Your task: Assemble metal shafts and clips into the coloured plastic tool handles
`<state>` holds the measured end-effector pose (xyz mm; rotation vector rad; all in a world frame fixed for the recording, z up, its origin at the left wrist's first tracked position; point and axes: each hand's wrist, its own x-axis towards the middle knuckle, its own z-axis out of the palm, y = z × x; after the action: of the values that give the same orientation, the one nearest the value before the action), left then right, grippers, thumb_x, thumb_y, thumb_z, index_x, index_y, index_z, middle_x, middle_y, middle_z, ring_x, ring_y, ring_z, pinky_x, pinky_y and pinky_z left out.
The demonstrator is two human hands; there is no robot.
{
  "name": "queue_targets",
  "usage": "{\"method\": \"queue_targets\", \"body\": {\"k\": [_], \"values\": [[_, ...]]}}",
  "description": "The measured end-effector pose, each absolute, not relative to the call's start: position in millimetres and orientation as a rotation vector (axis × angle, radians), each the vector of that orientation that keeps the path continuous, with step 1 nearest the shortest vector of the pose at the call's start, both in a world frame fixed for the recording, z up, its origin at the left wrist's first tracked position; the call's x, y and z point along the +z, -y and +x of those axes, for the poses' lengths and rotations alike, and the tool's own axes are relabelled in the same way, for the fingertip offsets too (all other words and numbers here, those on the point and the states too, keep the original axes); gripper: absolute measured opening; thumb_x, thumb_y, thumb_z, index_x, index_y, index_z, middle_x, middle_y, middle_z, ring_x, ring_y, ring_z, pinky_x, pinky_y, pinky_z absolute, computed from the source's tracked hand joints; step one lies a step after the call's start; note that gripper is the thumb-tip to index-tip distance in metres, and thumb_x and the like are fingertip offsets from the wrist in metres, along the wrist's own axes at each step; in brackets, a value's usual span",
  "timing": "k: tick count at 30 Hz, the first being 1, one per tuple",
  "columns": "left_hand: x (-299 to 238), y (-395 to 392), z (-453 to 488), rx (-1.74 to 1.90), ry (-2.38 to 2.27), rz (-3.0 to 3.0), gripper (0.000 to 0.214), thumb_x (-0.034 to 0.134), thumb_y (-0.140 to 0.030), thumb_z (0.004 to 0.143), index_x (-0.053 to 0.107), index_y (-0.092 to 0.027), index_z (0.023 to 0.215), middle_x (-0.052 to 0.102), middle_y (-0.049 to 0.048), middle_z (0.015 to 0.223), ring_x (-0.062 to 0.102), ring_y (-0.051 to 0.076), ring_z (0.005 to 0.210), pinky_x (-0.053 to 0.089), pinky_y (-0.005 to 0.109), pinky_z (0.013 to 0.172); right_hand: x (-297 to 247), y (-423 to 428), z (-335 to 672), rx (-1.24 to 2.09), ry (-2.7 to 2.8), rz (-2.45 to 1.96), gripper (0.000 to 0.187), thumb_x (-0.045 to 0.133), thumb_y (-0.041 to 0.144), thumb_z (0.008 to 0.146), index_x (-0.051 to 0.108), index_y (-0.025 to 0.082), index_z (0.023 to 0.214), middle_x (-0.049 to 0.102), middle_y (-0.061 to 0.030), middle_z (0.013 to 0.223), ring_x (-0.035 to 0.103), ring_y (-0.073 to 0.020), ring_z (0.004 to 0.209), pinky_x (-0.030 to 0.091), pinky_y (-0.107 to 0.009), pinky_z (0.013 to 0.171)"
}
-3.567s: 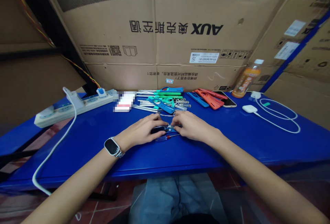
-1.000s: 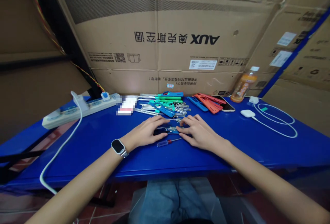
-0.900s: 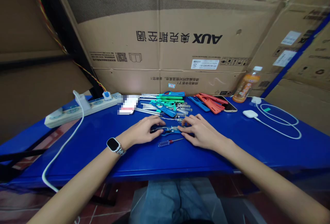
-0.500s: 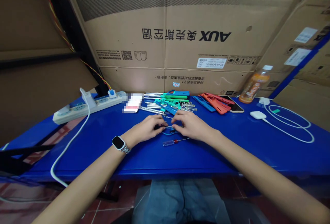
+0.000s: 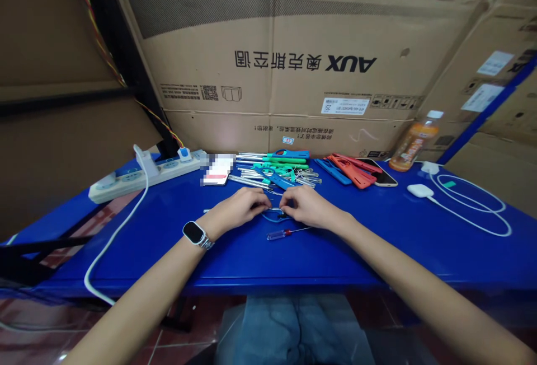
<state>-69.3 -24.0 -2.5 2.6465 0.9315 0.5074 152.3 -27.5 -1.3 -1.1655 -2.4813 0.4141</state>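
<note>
Both my hands meet over the blue table, fingertips bent inward. My left hand pinches one end of a thin pale, wire-like piece. Opposite it, my right hand is closed at a small black part. Under the fingertips curves a blue strip, perhaps the edge of a lighter handle; the hands cover most of it. A metal tube end shows left of my left hand; what it joins is hidden. Just nearer lies a screwdriver with a clear purple handle.
Behind the hands lies a pile of long-nosed lighters with metal tubes. Red handle shells, blue shells and a phone are to the right. A bottle, white charger and power strip stand farther out.
My fingers have shifted slightly at the small piece, and the right fingers have curled in more. A metal tube end now shows left of my left hand. The camera view has moved a little.
</note>
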Motion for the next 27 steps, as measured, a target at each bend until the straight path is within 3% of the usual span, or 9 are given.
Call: {"method": "queue_targets", "body": {"k": [9,15,20,27], "values": [[-7.8,21.9,-70.0,0.513,-0.944,2.697,0.016,0.053,-0.02,0.096,0.068,-0.018,0.097,0.067,0.0046,0.095,0.062,0.016,0.082,0.046,0.025,0.075,-1.4,29.9,150.2,0.39,2.466,-1.146,0.013,0.061,0.011,0.08,0.072,0.017,0.078,0.071,-0.0028,0.078,0.062,-0.0143,0.071,0.04,-0.024,0.067],[-9.5,20.7,-67.2,0.532,-1.03,2.643,0.011,0.058,-0.021,0.092,0.068,-0.018,0.091,0.066,0.0022,0.085,0.06,0.015,0.076,0.045,0.025,0.07,-2.2,28.1,145.6,0.57,2.344,-1.28,0.017,0.061,0.005,0.075,0.071,0.016,0.083,0.07,-0.0001,0.073,0.06,-0.0108,0.064,0.038,-0.021,0.061],[-5.6,22.3,-64.1,0.532,-0.994,2.693,0.014,0.057,-0.023,0.094,0.069,-0.018,0.091,0.065,0.0036,0.089,0.06,0.015,0.077,0.045,0.025,0.071,-0.4,29.1,145.7,0.605,2.34,-1.294,0.015,0.06,0.006,0.077,0.071,0.015,0.076,0.07,-0.0006,0.069,0.059,-0.0107,0.061,0.038,-0.021,0.06],[5.3,21.0,-54.9,0.333,-0.962,2.934,0.012,0.059,-0.018,0.092,0.069,-0.017,0.086,0.063,0.0046,0.088,0.062,0.018,0.08,0.044,0.027,0.071,2.5,30.8,146.7,0.553,2.411,-1.229,0.018,0.056,0.005,0.077,0.072,0.014,0.078,0.071,-0.0018,0.071,0.06,-0.0115,0.062,0.039,-0.021,0.06]]}}
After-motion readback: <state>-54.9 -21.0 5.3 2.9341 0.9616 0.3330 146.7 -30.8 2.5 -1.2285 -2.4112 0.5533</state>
